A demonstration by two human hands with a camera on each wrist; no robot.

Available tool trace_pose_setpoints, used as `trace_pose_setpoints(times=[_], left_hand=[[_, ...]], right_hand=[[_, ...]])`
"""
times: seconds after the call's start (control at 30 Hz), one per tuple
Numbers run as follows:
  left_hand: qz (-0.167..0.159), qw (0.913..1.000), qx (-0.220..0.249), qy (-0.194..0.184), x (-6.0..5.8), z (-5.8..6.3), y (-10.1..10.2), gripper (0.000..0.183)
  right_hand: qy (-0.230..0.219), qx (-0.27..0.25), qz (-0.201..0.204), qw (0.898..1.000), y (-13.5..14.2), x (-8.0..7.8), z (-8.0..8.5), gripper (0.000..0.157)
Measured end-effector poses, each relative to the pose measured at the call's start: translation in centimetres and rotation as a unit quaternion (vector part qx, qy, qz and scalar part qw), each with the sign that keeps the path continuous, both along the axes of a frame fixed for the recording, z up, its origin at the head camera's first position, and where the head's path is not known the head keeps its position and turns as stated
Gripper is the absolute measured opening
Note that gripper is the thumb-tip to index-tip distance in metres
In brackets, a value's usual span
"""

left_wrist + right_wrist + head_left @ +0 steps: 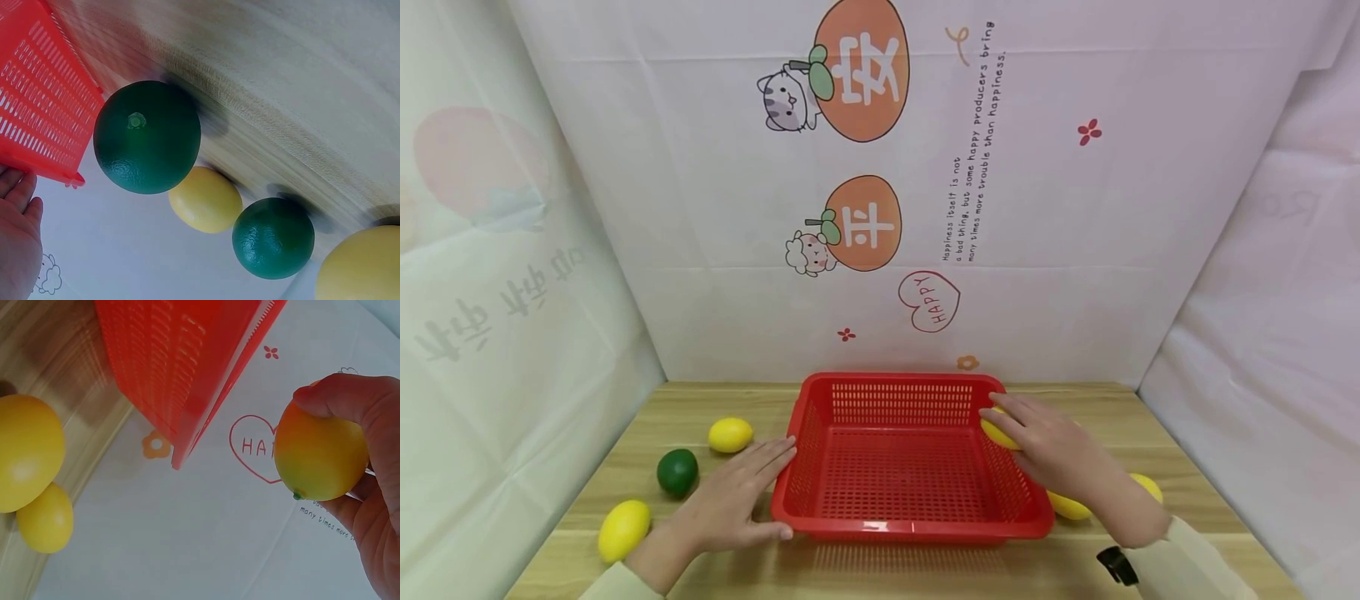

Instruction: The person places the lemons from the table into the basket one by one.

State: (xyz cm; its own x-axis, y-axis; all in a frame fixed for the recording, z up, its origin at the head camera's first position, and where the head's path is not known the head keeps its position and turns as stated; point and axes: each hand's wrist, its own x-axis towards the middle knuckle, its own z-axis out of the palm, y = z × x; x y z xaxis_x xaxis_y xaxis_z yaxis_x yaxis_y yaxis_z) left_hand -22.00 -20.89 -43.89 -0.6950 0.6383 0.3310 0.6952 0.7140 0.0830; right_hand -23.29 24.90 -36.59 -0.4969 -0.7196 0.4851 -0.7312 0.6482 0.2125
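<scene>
The person's left hand (726, 500) rests on the left rim of a red plastic basket (917, 528) with lots of little holes. Its fingers are almost straight and sit close together, and the thumb sticks out away from them. The right hand (1060, 442) pinches a smooth, egg-shaped yellow fruit (322, 450) between its thumb and fingers. This fruit has an orange blush and a small green tip. It is up at the right side of the basket, near the back corner. One cannot tell if it touches the basket.

The basket sits on a pale wooden table (752, 575). To its left are a small oval yellow fruit (730, 435), a round dark green fruit (677, 472) and a bigger oval yellow fruit (624, 531). The left wrist view also shows a shiny dark green fruit with a stem spot (147, 137) just beside the basket. On the right, a long yellow fruit (1070, 506) and a half-hidden yellow fruit (1147, 487) lie by the right arm. A white cloth with red and orange pictures (1037, 208) hangs behind.
</scene>
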Motion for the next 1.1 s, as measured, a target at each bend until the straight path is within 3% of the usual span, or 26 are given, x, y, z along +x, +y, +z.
trace_pose_setpoints(times=[0.5, 1.1], left_hand=[[-0.002, 1.0000, 0.001, 0.003, 0.0, -0.1, 0.0, 0.096], [-0.006, 0.9999, 0.002, 0.015, 0.1, -0.2, 0.0, 0.096]], right_hand=[[-0.003, -0.015, 0.038, 0.999, -2.4, -0.6, -0.2, 0.061], [-0.076, 0.013, 0.003, 0.997, -5.3, 0.3, -0.4, 0.063]])
